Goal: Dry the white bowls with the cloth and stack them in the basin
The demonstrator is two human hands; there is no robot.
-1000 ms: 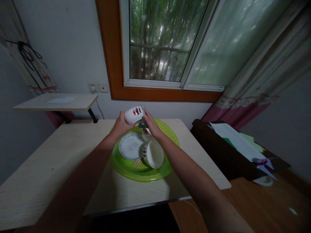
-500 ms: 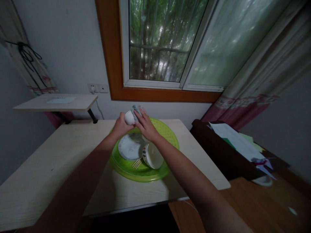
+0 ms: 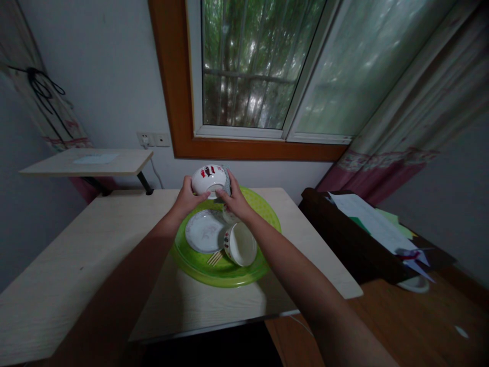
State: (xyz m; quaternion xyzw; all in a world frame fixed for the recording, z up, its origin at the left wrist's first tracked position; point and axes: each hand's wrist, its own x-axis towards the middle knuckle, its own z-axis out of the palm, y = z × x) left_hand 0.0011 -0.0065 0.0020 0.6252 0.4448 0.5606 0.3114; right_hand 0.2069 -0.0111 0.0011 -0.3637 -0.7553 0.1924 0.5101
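Observation:
A white bowl [image 3: 208, 178] with red and dark fish-like marks is held up over the far side of a green tray [image 3: 229, 279], its base turned toward me. My left hand [image 3: 187, 196] grips its left side. My right hand [image 3: 237, 199] is closed on the right side, pressing a grey-green cloth [image 3: 227, 183] against the bowl; much of the cloth is hidden. Below on the tray lie a white plate [image 3: 204, 232], a patterned bowl [image 3: 242, 244] tipped on its side, and several chopsticks [image 3: 215, 258]. Another white dish [image 3: 229, 215] shows partly behind my right wrist.
The tray stands on a pale wooden table [image 3: 99, 265]. A small raised shelf [image 3: 91, 162] with a paper is at the back left. To the right, papers [image 3: 367, 219] lie on a dark piece of furniture [image 3: 324, 229]. A window [image 3: 260, 76] is behind.
The bowl has been turned so its patterned outside and base face me. My right hand has shifted from over the cloth to the bowl's right side.

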